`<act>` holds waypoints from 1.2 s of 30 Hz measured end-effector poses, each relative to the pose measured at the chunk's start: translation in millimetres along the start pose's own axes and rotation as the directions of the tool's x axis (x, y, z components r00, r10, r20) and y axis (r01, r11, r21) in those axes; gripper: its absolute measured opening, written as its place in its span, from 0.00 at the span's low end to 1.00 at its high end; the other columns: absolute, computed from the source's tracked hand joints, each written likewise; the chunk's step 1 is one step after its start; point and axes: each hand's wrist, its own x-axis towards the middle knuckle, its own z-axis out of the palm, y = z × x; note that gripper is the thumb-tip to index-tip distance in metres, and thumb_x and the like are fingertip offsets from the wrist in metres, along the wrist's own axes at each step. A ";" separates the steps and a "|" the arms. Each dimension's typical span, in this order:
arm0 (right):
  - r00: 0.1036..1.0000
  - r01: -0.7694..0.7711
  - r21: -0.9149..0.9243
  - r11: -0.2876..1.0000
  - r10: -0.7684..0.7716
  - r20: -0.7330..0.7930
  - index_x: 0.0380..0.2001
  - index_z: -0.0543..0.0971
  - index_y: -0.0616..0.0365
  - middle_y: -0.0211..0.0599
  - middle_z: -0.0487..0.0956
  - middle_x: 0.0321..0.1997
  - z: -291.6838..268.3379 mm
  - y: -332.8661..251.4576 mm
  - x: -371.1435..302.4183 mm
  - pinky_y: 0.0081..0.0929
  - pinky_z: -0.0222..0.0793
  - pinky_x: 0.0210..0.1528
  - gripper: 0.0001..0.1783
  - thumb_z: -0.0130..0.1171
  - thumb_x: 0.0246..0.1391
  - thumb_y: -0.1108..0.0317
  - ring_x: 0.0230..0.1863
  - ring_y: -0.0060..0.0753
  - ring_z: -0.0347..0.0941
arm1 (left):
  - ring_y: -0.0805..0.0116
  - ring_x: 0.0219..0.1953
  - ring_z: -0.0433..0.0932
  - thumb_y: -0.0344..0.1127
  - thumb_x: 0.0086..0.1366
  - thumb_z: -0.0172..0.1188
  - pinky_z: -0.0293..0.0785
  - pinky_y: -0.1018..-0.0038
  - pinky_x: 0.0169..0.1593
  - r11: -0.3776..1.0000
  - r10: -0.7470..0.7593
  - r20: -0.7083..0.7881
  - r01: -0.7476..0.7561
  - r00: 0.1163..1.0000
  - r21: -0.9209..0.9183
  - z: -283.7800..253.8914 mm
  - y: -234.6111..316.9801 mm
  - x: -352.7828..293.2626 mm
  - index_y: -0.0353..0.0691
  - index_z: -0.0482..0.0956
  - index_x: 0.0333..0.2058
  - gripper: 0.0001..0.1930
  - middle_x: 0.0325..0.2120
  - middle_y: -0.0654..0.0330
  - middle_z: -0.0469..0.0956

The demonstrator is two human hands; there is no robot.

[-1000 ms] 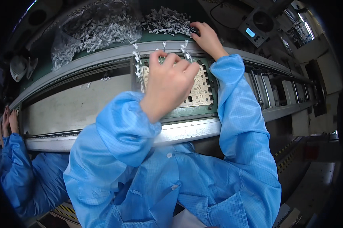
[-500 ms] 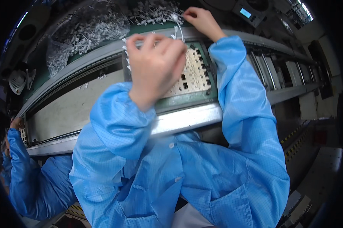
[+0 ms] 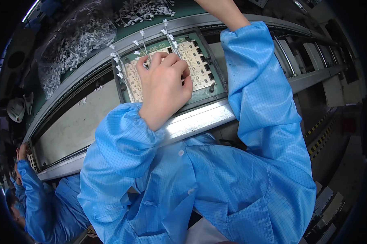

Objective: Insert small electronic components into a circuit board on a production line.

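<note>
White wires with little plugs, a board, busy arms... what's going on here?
A person in a blue coat has their left hand over a cream circuit board in a green tray. I can't tell whether the bent fingers pinch anything. Their right forearm reaches past the picture's top edge, with the right hand out of view. Some white wires stick up along the board's far side; more lie in a loose pile and a clear bag.
</note>
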 end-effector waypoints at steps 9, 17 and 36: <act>0.998 -0.044 -0.042 0.998 0.046 0.040 0.37 0.84 0.64 0.46 0.84 0.31 -0.6 -0.3 3.2 0.31 0.76 0.37 0.10 0.62 0.55 0.68 0.33 0.37 0.83 | 0.58 0.49 0.74 0.32 0.52 0.62 0.58 0.47 0.59 0.998 -0.004 -0.004 0.003 1.000 -0.059 -1.3 -10.3 2.3 0.43 0.83 0.24 0.02 0.31 0.64 0.81; 0.999 -0.025 -0.039 0.999 0.026 0.035 0.37 0.83 0.64 0.43 0.83 0.27 -2.9 1.6 1.5 0.30 0.75 0.33 0.10 0.62 0.55 0.69 0.28 0.33 0.81 | 0.59 0.47 0.75 0.32 0.53 0.62 0.60 0.52 0.56 1.000 0.025 0.015 -0.025 1.000 -0.013 -1.5 -7.5 4.5 0.43 0.84 0.24 0.03 0.30 0.64 0.81; 0.984 0.080 -0.014 0.997 -0.076 0.160 0.37 0.84 0.65 0.48 0.84 0.31 -1.2 -19.3 1.4 0.31 0.77 0.39 0.10 0.62 0.55 0.70 0.34 0.40 0.83 | 0.59 0.45 0.73 0.27 0.55 0.61 0.66 0.61 0.50 0.984 0.164 0.095 -0.156 0.982 -0.084 -7.0 -13.5 -0.1 0.40 0.82 0.29 0.03 0.34 0.62 0.78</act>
